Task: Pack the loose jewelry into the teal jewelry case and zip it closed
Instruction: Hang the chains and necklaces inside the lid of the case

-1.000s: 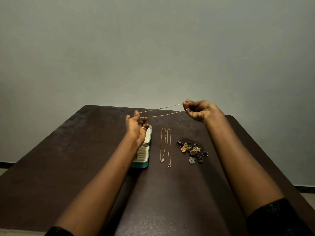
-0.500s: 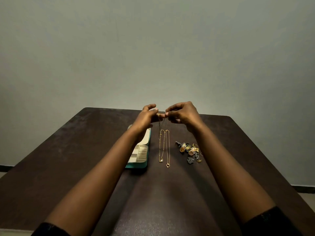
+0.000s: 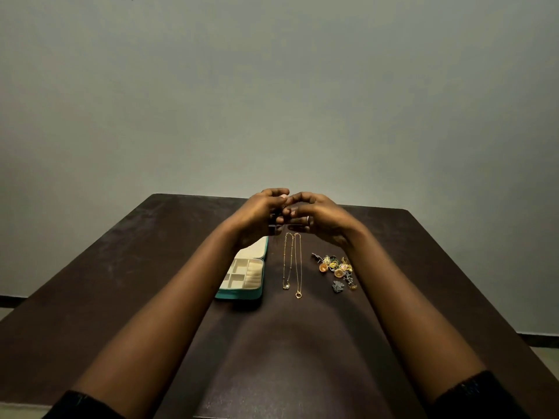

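Both hands, left (image 3: pixel 257 214) and right (image 3: pixel 317 216), meet in a fingertip grip just beyond the case (image 3: pixel 245 275); what they pinch is hidden. The case lies open, its compartments seemingly empty. Two necklaces (image 3: pixel 292 264) lie just right of it, and the earrings (image 3: pixel 337 269) farther right (all unpacked, zip undone).

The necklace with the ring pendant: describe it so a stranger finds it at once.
On the dark table, right of the open teal case, two thin gold chains lie side by side. Take the right one: it ends nearest you in a small gold ring, not a pale stone.
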### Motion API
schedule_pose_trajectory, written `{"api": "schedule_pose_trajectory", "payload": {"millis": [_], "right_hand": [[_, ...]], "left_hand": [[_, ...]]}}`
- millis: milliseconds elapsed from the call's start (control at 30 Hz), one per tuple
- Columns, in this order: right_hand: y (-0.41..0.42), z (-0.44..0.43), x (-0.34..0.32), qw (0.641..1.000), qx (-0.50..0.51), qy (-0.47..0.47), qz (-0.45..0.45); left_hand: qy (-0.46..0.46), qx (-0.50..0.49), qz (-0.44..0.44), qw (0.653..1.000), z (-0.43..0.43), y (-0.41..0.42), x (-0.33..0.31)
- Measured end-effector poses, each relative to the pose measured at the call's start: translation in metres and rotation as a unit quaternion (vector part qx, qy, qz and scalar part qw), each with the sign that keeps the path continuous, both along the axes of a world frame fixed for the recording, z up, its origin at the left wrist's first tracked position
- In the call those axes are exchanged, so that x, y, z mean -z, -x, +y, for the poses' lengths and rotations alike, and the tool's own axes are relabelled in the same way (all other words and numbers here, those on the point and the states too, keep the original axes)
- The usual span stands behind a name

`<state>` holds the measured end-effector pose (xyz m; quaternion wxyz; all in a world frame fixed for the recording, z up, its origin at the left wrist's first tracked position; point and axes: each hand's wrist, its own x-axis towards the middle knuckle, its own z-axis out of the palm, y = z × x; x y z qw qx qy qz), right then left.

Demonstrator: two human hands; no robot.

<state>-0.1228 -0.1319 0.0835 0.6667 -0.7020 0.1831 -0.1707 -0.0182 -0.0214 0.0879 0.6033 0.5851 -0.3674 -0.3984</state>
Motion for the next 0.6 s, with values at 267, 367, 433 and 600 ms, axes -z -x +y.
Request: {"api": "schedule_pose_trajectory", "payload": {"millis": [267,367,433,600], "right_hand": [[-0.004,0.005,0.01,0.996,-0.021,-0.079,-0.025],[-0.006,0.008,0.013,0.997,0.02,-0.076,-0.016],[-0.008,0.009,0.018,0.996,0.052,-0.069,-0.012],[-0.012,0.016,0.026,0.995,0.095,-0.012,0.013]], "left_hand": [[-0.027,-0.002,0.008,1.0,0.013,-0.012,-0.007],[-0.018,-0.026,0.023,0.999,0.019,-0.018,-0.01],[-0.012,-0.038,0.03,0.999,0.022,-0.023,-0.011],[-0.026,-0.068,0.016,0.997,0.029,-0.033,-0.008]]}}
